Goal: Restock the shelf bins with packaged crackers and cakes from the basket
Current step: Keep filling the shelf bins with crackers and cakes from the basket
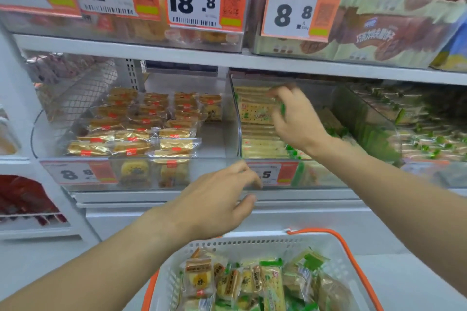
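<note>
Right of centre, a cracker pack (256,111) with green print is pinched by the curled fingers of the right hand (294,118) inside the clear bin (366,113) on the middle shelf, above rows of like packs. Below centre, the left hand (214,202) is held with fingers loosely spread and nothing in it, just in front of the bin's price label (271,174). In the neighbouring bin (219,139), left of centre, gold-wrapped cakes (131,131) are stacked. At the bottom of the frame, a white basket (252,242) with orange handles is seen, filled with mixed packs.
</note>
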Available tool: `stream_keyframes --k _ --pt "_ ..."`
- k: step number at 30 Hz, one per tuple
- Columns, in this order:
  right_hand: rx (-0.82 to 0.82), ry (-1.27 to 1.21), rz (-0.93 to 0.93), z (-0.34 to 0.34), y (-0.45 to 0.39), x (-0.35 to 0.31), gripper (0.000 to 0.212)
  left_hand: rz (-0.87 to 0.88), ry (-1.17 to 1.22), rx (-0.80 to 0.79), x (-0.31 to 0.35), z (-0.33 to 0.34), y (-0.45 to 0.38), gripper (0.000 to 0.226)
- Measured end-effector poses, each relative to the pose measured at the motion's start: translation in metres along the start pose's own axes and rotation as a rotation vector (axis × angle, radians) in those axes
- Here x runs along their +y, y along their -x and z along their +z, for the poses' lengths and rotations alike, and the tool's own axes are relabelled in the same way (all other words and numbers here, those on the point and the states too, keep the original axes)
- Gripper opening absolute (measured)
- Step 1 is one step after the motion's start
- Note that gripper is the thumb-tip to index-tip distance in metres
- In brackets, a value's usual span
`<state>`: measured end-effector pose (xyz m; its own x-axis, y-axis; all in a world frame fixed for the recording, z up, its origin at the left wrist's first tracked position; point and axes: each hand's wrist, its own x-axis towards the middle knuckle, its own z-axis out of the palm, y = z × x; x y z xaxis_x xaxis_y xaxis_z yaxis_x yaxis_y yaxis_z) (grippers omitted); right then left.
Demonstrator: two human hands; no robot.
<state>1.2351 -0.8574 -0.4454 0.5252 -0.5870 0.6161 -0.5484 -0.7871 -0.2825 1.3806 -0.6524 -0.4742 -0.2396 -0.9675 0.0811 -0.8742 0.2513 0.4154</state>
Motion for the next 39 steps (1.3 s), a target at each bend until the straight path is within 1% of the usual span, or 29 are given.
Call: stream_keyframes --k 2,3,5,6,8,10,13,15,17,18,20,22,26,27,30,31,32,33,35,36,37,39 --pt "0.123 -0.065 -0.184 -0.017 0.029 -0.018 0.017 -0.035 -0.044 -0.138 -0.004 0.005 -0.001 0.031" --pt "0.138 -0.106 -0.264 -0.023 0.046 -0.025 0.013 -0.055 -0.06 -0.205 -0.006 0.009 -0.002 0.032" --pt "0.072 -0.161 -0.383 -0.023 0.083 -0.031 0.01 -0.105 -0.081 -0.333 -0.01 0.017 -0.003 0.038" --pt "0.02 -0.168 -0.406 -0.017 0.103 -0.03 0.011 -0.131 -0.096 -0.39 -0.012 0.021 -0.004 0.041" --pt "-0.098 -0.176 -0.393 0.002 0.145 -0.025 0.013 -0.172 -0.136 -0.482 -0.012 0.03 -0.004 0.046" --pt "-0.261 -0.192 -0.306 0.027 0.193 -0.019 0.014 -0.198 -0.158 -0.541 -0.009 0.034 -0.005 0.05" --pt "-0.53 -0.116 -0.098 0.065 0.264 -0.001 0.008 -0.218 -0.149 -0.554 -0.005 0.038 -0.005 0.052" --pt "-0.643 -0.021 0.124 0.085 0.304 0.009 0.012 -0.211 -0.146 -0.554 -0.003 0.042 -0.005 0.052" --pt "-0.688 0.133 0.409 0.098 0.334 0.01 0.016 -0.21 -0.154 -0.573 -0.003 0.046 -0.005 0.052" --pt "-0.722 0.224 0.512 0.103 0.345 0.009 0.02 -0.208 -0.163 -0.581 -0.003 0.047 -0.004 0.052" --pt "-0.83 0.349 0.632 0.111 0.36 0.004 0.036 -0.207 -0.178 -0.593 -0.006 0.05 -0.004 0.053" --pt "-0.897 0.397 0.712 0.119 0.365 -0.002 0.045 -0.216 -0.185 -0.605 -0.009 0.052 -0.004 0.053" --pt "-0.892 0.392 0.929 0.133 0.362 -0.009 0.057 -0.225 -0.189 -0.612 -0.014 0.054 -0.005 0.053" --pt "-0.877 0.37 0.973 0.137 0.362 -0.009 0.052 -0.223 -0.194 -0.611 -0.014 0.054 -0.005 0.053" --pt "-0.814 0.252 1.059 0.136 0.359 -0.006 0.02 -0.227 -0.205 -0.623 -0.016 0.054 -0.003 0.053" --pt "-0.828 0.2 1.076 0.135 0.353 -0.005 0.012 -0.23 -0.206 -0.629 -0.017 0.054 -0.003 0.054" --pt "-0.887 0.139 1.08 0.13 0.343 -0.003 0.01 -0.231 -0.204 -0.632 -0.018 0.055 -0.002 0.054" --pt "-0.985 0.079 1.068 0.125 0.327 0.0 0.013 -0.231 -0.196 -0.627 -0.018 0.055 -0.002 0.053" --pt "-1.196 -0.024 1.049 0.106 0.285 0.009 0.012 -0.213 -0.174 -0.588 -0.017 0.055 -0.004 0.051" --pt "-1.268 -0.069 1.056 0.093 0.262 0.013 0.013 -0.196 -0.164 -0.56 -0.014 0.055 -0.004 0.049" --pt "-1.313 -0.094 1.055 0.079 0.24 0.017 0.014 -0.179 -0.155 -0.533 -0.011 0.055 -0.005 0.048" --pt "-1.352 -0.137 1.035 0.045 0.201 0.016 0.013 -0.164 -0.13 -0.49 -0.005 0.054 -0.007 0.046"
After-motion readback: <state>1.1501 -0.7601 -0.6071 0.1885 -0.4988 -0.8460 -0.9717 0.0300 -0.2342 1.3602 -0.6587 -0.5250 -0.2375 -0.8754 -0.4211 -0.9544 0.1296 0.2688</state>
